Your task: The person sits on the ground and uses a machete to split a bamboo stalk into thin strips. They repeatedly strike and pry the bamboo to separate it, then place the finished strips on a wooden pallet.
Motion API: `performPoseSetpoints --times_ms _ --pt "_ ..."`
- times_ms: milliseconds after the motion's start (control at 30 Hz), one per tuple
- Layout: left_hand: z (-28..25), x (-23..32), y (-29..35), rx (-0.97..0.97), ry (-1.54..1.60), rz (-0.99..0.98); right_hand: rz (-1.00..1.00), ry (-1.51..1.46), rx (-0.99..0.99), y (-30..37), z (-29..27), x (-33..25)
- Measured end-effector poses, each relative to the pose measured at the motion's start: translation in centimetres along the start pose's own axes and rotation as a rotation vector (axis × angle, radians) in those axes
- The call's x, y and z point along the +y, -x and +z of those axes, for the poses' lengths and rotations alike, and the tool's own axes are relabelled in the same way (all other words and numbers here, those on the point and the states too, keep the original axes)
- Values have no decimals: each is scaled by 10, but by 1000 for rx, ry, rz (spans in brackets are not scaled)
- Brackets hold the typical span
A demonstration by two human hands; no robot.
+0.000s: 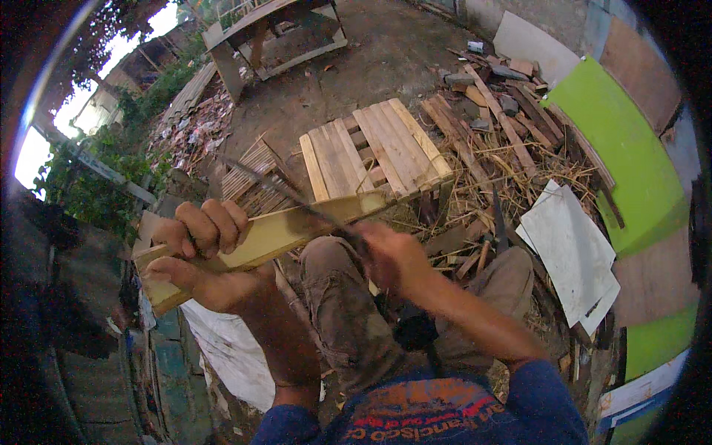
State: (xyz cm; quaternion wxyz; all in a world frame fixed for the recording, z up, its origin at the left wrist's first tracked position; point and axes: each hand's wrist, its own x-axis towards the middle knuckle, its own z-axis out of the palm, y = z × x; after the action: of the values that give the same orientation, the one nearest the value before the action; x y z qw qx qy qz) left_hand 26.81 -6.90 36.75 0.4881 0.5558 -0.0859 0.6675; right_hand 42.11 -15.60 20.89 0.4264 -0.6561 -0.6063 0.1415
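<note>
A pale wooden plank [278, 231] slants across in front of me, its far end by the edge of a slatted wooden stool or crate [386, 144]. My left hand [208, 259] is wrapped round the plank's near left end, fingers over the top edge and thumb below. My right hand [397, 259], blurred by motion, is closed on the handle end of a long dark blade [278, 187]. The blade crosses the plank's upper edge and points up and left. I cannot tell whether it is a machete or a saw, and its grip is hidden by the fingers.
My knees [330, 297] are bent below the plank. At right lies a heap of scrap wood and straw [534, 159], with white sheets [571, 252] and a green panel [608, 141] beyond. A bundle of thin slats [256, 178] lies left of the stool; a wooden table [289, 37] stands behind.
</note>
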Motion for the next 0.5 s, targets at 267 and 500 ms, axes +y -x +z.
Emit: performPoseSetpoints --times_ms 267,500 --pt "-6 -4 -5 2 -1 36 30 165 42 -4 3 8" --pt "5 -5 1 -44 1 2 426 348 -119 7 36 157"
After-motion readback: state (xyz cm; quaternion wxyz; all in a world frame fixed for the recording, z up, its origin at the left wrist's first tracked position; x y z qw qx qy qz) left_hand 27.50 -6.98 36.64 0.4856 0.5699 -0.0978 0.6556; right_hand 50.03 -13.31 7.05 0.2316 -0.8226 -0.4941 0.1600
